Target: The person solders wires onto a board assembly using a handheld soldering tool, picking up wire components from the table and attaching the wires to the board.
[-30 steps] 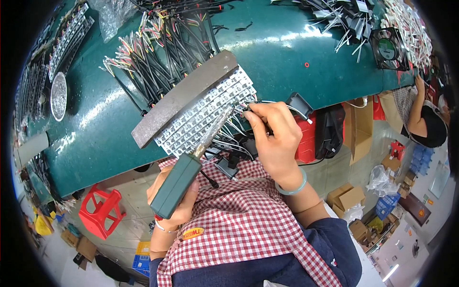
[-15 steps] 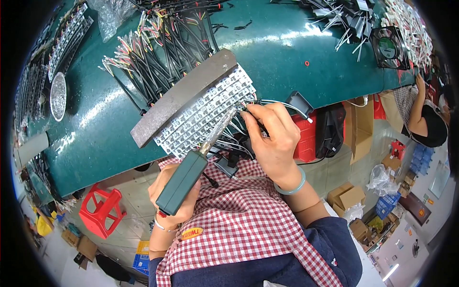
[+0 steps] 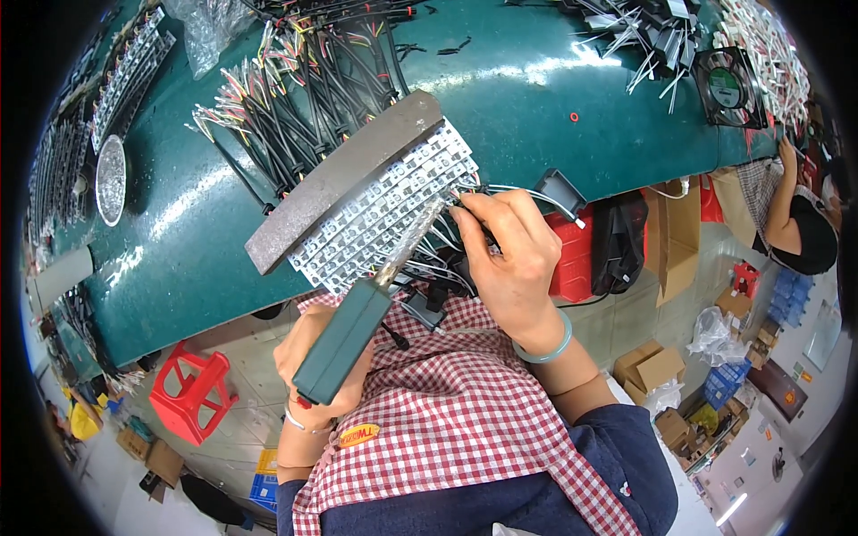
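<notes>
Wrapped around the dark green handle of a soldering iron (image 3: 347, 335) is my left hand (image 3: 311, 353). The iron's silvery barrel slants up to the right edge of a white circuit board panel (image 3: 380, 210) with rows of small parts. There my right hand (image 3: 511, 255) pinches a thin wire (image 3: 458, 189) beside the tip; the exact joint is too small to make out. A grey metal bar (image 3: 344, 183) lies along the panel's far side. White and black wires (image 3: 438, 255) hang from its near edge, and a small black housing (image 3: 561, 192) rests to the right.
Bundles of black cables (image 3: 308, 112) with stripped coloured ends lie beyond the bar. A silvery oval dish (image 3: 110, 180) stands at left, a black fan (image 3: 728, 87) at right. Below the table's edge are a red stool (image 3: 190, 393) and cardboard boxes (image 3: 648, 368). Another person (image 3: 800, 223) works at far right.
Almost nothing differs. The soldering iron and my left hand have shifted very slightly; my right hand keeps its pinch at the same place.
</notes>
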Tool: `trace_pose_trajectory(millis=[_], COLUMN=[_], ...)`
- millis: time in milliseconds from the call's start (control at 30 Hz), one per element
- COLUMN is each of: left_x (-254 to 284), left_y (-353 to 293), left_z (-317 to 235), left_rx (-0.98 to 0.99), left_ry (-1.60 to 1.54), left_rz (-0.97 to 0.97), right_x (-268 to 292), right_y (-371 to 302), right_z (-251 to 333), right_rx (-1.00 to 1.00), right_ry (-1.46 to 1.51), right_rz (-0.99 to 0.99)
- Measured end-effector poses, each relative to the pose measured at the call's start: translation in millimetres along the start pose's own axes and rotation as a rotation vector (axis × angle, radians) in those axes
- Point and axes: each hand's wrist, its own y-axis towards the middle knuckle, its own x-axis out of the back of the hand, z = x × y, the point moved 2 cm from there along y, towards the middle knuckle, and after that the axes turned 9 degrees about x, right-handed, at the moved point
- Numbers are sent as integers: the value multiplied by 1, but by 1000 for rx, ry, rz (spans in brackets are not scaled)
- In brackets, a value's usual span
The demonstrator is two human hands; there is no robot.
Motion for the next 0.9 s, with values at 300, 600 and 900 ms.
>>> trace_pose_trajectory(millis=[300,600,900], left_x=[1,-4,-6], left_y=[-31,-35,-27], left_z=[23,28,22], left_rx=[135,135,72], left_ry=[-17,-63,-49], left_rz=[-72,-50,-40], right_x=[0,2,1], right_y=[1,1,1], right_z=[0,-1,0], right_rx=[-72,-202,-146], right_ry=[48,163,121], right_rz=[-1,25,16])
